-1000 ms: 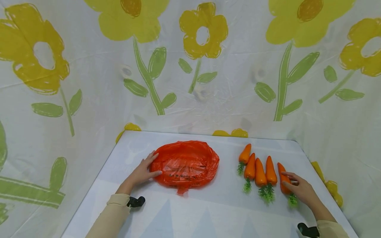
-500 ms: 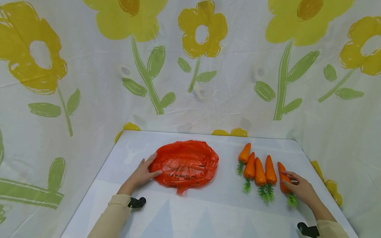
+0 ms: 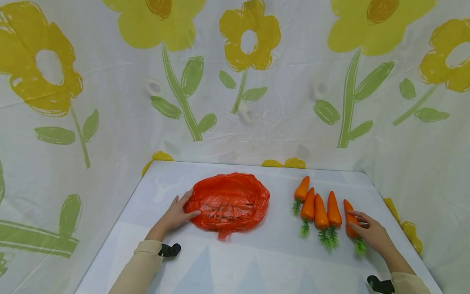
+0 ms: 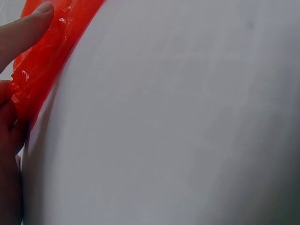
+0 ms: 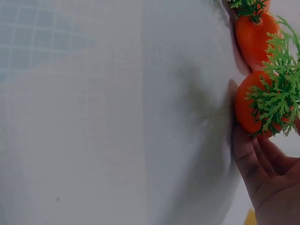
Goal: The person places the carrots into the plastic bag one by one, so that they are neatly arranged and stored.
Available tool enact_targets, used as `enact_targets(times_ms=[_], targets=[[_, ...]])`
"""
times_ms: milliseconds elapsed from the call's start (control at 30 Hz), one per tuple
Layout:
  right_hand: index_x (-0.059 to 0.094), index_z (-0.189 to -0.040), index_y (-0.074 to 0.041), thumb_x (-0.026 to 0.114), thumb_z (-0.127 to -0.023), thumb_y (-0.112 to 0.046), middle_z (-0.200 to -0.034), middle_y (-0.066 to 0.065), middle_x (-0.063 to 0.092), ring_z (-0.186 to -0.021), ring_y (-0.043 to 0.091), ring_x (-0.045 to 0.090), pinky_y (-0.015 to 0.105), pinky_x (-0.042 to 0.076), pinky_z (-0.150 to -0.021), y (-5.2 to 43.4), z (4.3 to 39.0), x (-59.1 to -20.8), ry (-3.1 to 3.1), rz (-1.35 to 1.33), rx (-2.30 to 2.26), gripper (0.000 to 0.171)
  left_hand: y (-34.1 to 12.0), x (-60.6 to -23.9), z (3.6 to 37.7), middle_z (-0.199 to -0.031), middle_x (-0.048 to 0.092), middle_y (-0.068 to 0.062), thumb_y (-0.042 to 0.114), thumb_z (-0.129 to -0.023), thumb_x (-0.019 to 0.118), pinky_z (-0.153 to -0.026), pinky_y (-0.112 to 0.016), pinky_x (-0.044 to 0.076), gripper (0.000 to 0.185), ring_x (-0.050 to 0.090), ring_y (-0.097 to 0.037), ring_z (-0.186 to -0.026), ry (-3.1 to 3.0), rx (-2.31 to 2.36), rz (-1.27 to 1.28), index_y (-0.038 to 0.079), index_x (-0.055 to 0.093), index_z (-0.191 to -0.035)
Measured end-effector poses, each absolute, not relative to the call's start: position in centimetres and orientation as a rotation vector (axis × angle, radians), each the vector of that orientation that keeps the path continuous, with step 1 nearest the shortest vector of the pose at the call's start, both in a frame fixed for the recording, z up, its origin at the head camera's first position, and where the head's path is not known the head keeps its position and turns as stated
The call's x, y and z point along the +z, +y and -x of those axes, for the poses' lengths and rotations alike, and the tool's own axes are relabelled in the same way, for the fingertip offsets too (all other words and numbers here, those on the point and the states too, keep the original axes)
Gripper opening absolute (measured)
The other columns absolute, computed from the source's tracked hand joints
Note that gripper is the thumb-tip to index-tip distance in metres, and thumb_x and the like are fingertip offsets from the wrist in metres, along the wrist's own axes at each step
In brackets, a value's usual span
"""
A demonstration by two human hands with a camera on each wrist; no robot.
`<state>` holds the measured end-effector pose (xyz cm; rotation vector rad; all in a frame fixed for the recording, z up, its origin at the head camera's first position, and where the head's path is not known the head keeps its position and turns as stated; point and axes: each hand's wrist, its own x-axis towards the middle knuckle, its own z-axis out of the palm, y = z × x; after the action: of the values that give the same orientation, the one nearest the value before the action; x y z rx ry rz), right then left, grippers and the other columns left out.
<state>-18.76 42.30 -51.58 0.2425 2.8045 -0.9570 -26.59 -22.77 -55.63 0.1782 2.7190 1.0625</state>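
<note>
An orange-red plastic bag (image 3: 235, 204) with dark print lies spread on the white table. My left hand (image 3: 178, 214) rests at its left edge, fingers fairly straight and spread. In the left wrist view the thumb (image 4: 28, 33) lies over the red plastic, and the other fingers touch its side. At the right my right hand (image 3: 374, 232) grips the rightmost toy carrot (image 3: 349, 208), whose leafy end points toward me. In the right wrist view fingers touch the side of this carrot (image 5: 246, 105); its green leaves (image 5: 279, 101) partly cover it.
Several more toy carrots (image 3: 320, 214) lie in a loose row between the bag and my right hand, green tops toward me. The white table (image 3: 235, 265) backs onto a flower-printed curtain (image 3: 279, 122). A black wrist device (image 3: 169, 250) sits by each sleeve.
Almost nothing differs. The carrot under my right hand has shifted very slightly. Both hands, the bag and the other carrots keep their places.
</note>
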Motion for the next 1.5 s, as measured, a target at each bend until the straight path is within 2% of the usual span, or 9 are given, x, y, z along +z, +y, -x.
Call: enact_targets(times_ms=[300,600,1500], targets=[[0.040,-0.151,0.000,0.053,-0.102,-0.054,-0.144,0.041,0.040,-0.122,0.055,0.049,0.061,0.052,-0.094,42.4,18.7,-51.5,2.799,-0.262,-0.981,0.075,-22.8,-56.0,26.8,-0.168,0.018,-0.018,0.061,-0.086,0.072,-0.114,-0.075,0.013,0.104,0.000,-0.051,-0.152,2.743,1.045,-0.212,0.018,0.019,-0.164],[0.041,-0.151,0.000,0.054,-0.102,-0.054,-0.143,0.040,0.041,-0.121,0.053,0.051,0.060,0.053,-0.093,42.1,18.6,-51.4,2.808,-0.251,-1.001,0.074,-22.8,-56.0,26.9,-0.168,0.023,-0.013,0.056,-0.088,0.073,-0.122,-0.064,0.000,0.095,0.010,-0.038,-0.155,2.784,1.032,-0.326,0.011,0.030,-0.161],[0.040,-0.153,-0.002,0.053,-0.102,-0.055,-0.148,0.038,0.038,-0.121,0.051,0.050,0.056,0.056,-0.090,41.4,18.5,-50.6,2.804,-0.229,-1.033,0.075,-22.7,-55.8,26.7,-0.167,0.025,-0.014,0.052,-0.089,0.073,-0.124,-0.057,-0.003,0.092,0.014,-0.036,-0.155,2.806,0.994,-0.379,0.007,0.033,-0.160]])
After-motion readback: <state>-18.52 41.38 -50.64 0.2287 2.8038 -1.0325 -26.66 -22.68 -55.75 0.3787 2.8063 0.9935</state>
